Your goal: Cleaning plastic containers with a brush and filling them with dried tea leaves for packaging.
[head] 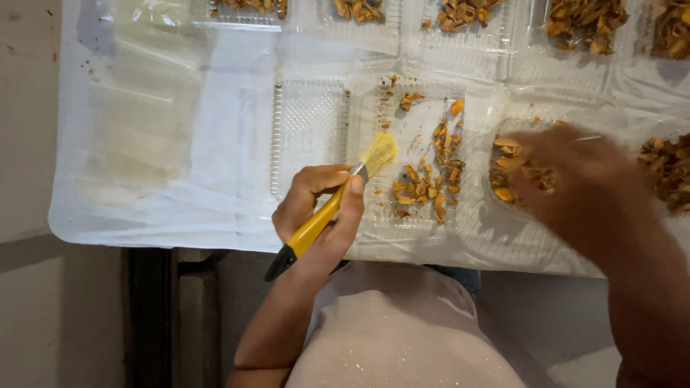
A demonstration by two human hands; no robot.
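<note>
My left hand [316,201] grips a brush [338,201] with a yellow and black handle and pale bristles that point up and right over an open clear plastic clamshell tray [309,136]. The tray's right half holds several orange-brown dried pieces [431,176]. My right hand [568,172] is blurred by motion and hovers over a second clear tray [514,129] of the same orange pieces, just right of the first. I cannot tell whether its fingers hold any pieces.
A table covered in white plastic sheeting [165,194] carries a row of filled clear trays [582,25] along the far edge and another pile of pieces [668,169] at the right. Empty clear trays [144,108] are stacked at the left. The table's near edge runs just above my lap.
</note>
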